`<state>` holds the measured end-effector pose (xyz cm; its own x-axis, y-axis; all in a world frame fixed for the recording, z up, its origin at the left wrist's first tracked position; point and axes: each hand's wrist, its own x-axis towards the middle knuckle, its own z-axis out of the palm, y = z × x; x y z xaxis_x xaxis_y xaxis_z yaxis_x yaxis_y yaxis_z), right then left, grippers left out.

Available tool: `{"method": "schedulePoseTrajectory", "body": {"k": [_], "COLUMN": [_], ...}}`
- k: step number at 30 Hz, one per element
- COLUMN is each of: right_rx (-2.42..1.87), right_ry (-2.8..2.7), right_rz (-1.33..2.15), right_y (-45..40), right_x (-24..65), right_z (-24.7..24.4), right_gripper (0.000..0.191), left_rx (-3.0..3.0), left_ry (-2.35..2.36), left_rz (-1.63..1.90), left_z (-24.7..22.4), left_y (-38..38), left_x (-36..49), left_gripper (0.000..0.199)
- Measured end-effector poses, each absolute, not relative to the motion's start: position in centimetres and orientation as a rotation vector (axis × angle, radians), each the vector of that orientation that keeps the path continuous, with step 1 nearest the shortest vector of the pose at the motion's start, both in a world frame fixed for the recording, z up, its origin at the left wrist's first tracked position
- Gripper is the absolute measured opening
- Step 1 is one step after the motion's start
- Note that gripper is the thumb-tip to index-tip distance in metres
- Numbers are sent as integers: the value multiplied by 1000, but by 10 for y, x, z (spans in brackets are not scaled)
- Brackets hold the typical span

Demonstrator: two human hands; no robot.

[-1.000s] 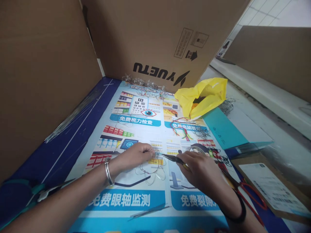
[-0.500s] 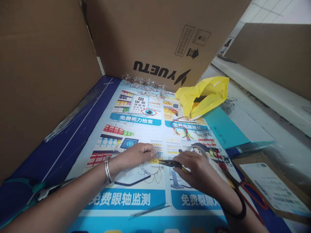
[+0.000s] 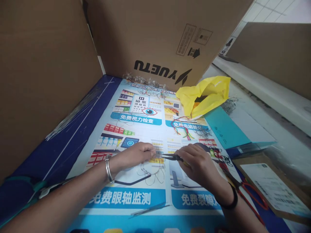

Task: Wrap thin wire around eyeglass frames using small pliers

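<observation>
My left hand (image 3: 141,152), with a silver bangle at the wrist, pinches a tangle of thin wire (image 3: 155,171) that hangs below its fingertips over the printed poster. To its right, my right hand (image 3: 195,161) is wrapped round the handles of small dark-jawed pliers (image 3: 172,157). The jaws point left at the wire beside my left fingertips. Whether they grip the wire cannot be made out. A few short straight wires (image 3: 150,209) lie on the poster nearer to me.
Cardboard walls (image 3: 145,35) stand at the back and left. A yellow bag (image 3: 206,95), coloured cords (image 3: 186,131) and a turquoise box (image 3: 225,127) lie back right. Red-handled scissors (image 3: 255,194) are at right, green-handled scissors (image 3: 31,186) at left. Wire bundles (image 3: 73,111) lie by the left wall.
The pliers have shifted slightly up and right, and their jaws have turned a little. My left hand has barely moved; the wire hangs a little differently.
</observation>
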<state>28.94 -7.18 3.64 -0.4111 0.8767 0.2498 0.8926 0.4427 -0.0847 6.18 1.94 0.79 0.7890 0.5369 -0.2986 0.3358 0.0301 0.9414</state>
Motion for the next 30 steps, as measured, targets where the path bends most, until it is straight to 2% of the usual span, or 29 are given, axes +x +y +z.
{"method": "schedulePoseTrajectory", "body": {"k": [17, 30], "right_rx": [-1602, -1618], "right_ry": [-2540, -2531], "right_rz": [-409, -453], "right_y": [-76, -77], "right_x": [270, 270], "right_z": [29, 27], "right_gripper": [9, 11], "left_rx": [1640, 1746], "left_ry": [764, 788], "left_rz": [196, 219], "left_z": [11, 13], "left_y": [15, 15], "left_x": [64, 65], "left_gripper": [25, 25]}}
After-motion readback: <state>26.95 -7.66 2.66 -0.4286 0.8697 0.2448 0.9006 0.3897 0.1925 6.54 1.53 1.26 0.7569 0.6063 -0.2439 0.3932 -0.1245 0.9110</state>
